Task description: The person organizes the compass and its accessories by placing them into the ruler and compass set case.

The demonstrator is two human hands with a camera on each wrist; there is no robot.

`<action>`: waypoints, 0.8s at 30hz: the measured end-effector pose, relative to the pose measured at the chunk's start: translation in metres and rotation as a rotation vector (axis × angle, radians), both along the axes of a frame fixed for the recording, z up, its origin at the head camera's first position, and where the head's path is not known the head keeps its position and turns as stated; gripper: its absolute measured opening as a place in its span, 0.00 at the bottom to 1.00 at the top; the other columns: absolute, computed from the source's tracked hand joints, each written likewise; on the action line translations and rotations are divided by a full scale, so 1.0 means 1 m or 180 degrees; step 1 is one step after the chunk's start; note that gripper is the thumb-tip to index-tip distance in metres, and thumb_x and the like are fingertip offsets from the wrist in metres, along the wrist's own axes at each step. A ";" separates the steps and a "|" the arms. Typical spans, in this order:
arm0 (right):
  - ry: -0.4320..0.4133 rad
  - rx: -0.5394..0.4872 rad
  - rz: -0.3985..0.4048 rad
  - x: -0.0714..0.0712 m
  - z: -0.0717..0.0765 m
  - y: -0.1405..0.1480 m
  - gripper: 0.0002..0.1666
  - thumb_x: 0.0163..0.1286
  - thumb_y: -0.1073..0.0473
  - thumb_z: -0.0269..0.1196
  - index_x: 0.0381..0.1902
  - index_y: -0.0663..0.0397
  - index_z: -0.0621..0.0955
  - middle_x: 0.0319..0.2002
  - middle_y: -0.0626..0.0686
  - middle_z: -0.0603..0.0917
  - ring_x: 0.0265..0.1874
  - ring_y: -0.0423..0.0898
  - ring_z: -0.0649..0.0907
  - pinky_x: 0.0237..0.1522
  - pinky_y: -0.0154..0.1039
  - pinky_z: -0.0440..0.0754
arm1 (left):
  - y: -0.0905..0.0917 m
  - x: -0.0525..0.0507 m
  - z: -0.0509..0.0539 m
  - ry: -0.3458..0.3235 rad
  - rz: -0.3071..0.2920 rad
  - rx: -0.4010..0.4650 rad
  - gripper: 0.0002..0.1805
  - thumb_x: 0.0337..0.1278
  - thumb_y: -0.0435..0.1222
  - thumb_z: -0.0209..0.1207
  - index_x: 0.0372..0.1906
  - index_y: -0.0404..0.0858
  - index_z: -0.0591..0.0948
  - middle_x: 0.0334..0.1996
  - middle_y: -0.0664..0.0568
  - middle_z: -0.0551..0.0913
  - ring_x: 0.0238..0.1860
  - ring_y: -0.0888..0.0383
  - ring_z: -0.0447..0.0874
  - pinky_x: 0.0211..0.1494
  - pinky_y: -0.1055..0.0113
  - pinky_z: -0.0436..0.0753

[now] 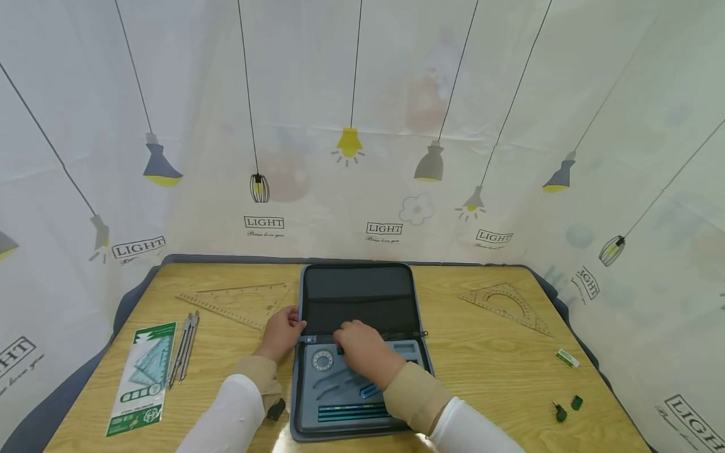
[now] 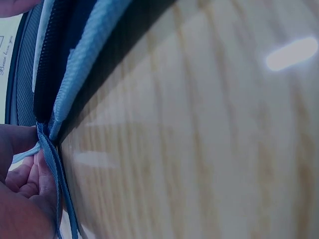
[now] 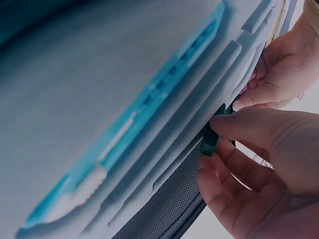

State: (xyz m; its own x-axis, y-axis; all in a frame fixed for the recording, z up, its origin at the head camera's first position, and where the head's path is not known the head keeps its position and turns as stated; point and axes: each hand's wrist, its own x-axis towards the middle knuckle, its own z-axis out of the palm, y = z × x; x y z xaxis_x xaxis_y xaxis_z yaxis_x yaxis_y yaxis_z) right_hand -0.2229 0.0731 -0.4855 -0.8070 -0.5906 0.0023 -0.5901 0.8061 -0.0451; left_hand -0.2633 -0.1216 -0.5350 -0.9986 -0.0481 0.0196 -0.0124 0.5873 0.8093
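Note:
An open zip case [image 1: 357, 283] lies on the table, its lid leaning back. Its grey moulded tray [image 1: 334, 374] holds a round white disc [image 1: 323, 360], several dark pencils [image 1: 351, 413] and a translucent blue tool [image 3: 134, 119] with a white part. My left hand [image 1: 281, 333] pinches the left edge of the case at the hinge; the left wrist view shows thumb and fingers on its fabric edging [image 2: 50, 149]. Over the tray's upper part, my right hand [image 1: 370, 352] pinches a small dark green block [image 3: 209, 140] between thumb and fingers. The forearm hides part of the tray.
Left of the case lie a green-and-white package [image 1: 141, 380], metal compasses [image 1: 184, 349] and a clear set square [image 1: 240, 303]. To the right are another set square [image 1: 506, 305], an eraser [image 1: 568, 358] and small green pieces [image 1: 560, 412]. A printed curtain [image 1: 317, 94] hangs behind.

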 end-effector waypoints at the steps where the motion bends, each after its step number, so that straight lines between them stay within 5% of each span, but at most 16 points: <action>1: 0.0005 -0.0007 0.0002 0.000 0.000 0.000 0.10 0.62 0.66 0.63 0.38 0.47 0.85 0.35 0.47 0.82 0.35 0.43 0.79 0.38 0.34 0.81 | 0.000 0.000 -0.001 0.0004 -0.0001 0.0002 0.20 0.57 0.30 0.58 0.53 0.24 0.74 0.40 0.38 0.80 0.40 0.49 0.79 0.47 0.55 0.79; 15: -0.0057 -0.0149 -0.0043 0.001 -0.002 0.005 0.11 0.64 0.66 0.61 0.35 0.45 0.87 0.35 0.47 0.81 0.35 0.43 0.79 0.36 0.33 0.81 | -0.001 -0.001 0.000 0.0035 0.0005 -0.0015 0.20 0.57 0.30 0.59 0.54 0.23 0.74 0.40 0.38 0.80 0.40 0.48 0.80 0.47 0.55 0.79; 24: -0.0330 -0.0282 -0.0076 0.008 0.001 0.012 0.14 0.63 0.66 0.61 0.42 0.45 0.87 0.38 0.47 0.82 0.38 0.43 0.81 0.40 0.35 0.81 | 0.001 0.000 0.000 0.0033 0.0027 -0.0032 0.19 0.57 0.29 0.59 0.53 0.23 0.75 0.39 0.38 0.80 0.40 0.49 0.80 0.47 0.55 0.79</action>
